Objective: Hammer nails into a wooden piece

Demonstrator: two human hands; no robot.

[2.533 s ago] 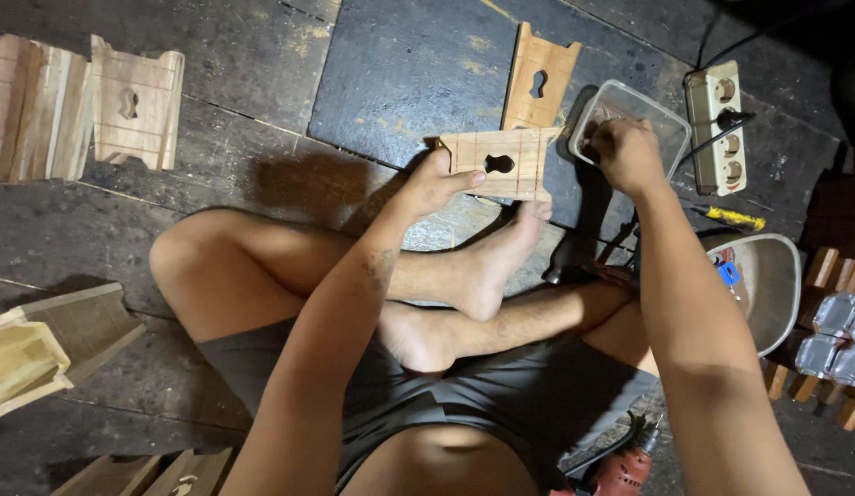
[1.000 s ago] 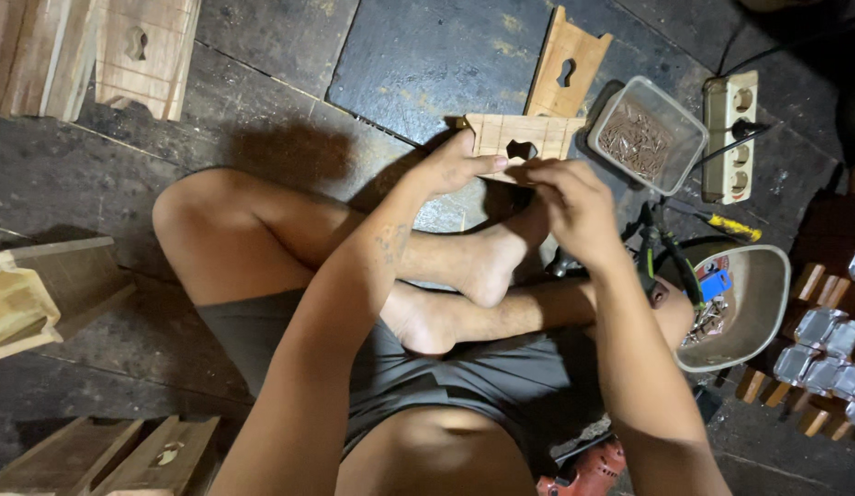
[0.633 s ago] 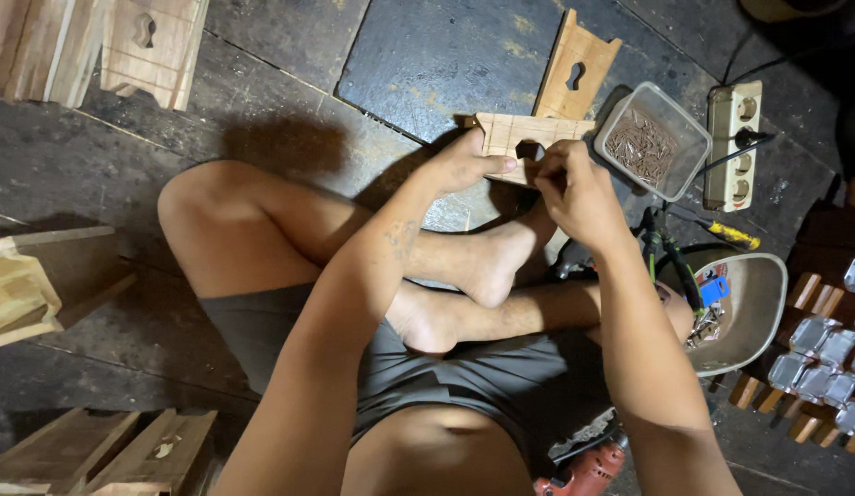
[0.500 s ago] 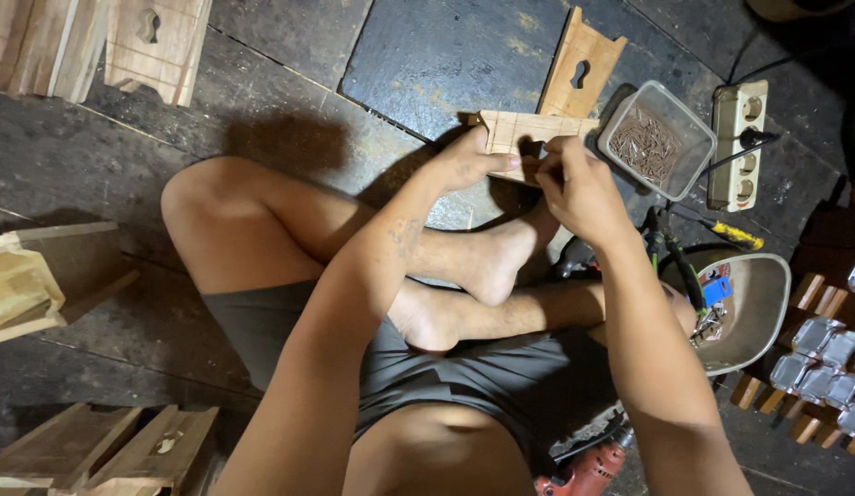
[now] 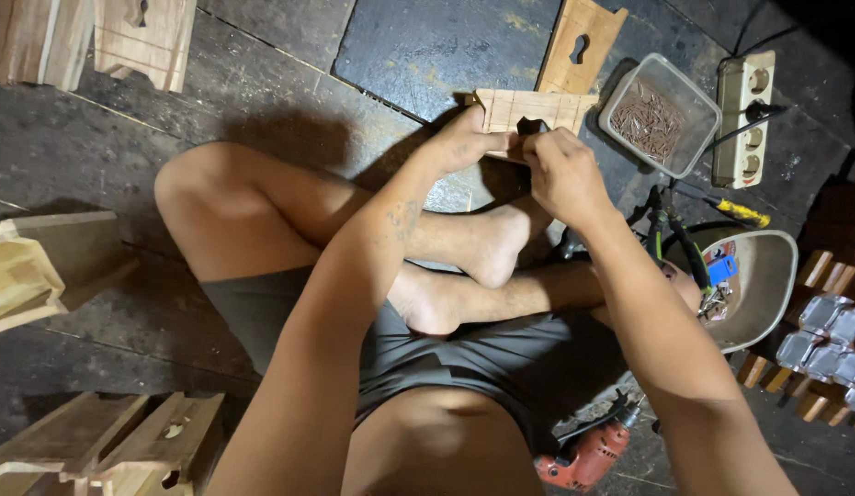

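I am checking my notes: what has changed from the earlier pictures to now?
The right hand came back from the clear tub of screws to the keyhole wooden piece and now works at its hole. The left hand kept holding that piece; the person stayed cross-legged.

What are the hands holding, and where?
Both hold the wooden board: left hand at its lower left edge, right hand pinching near the keyhole cutout.
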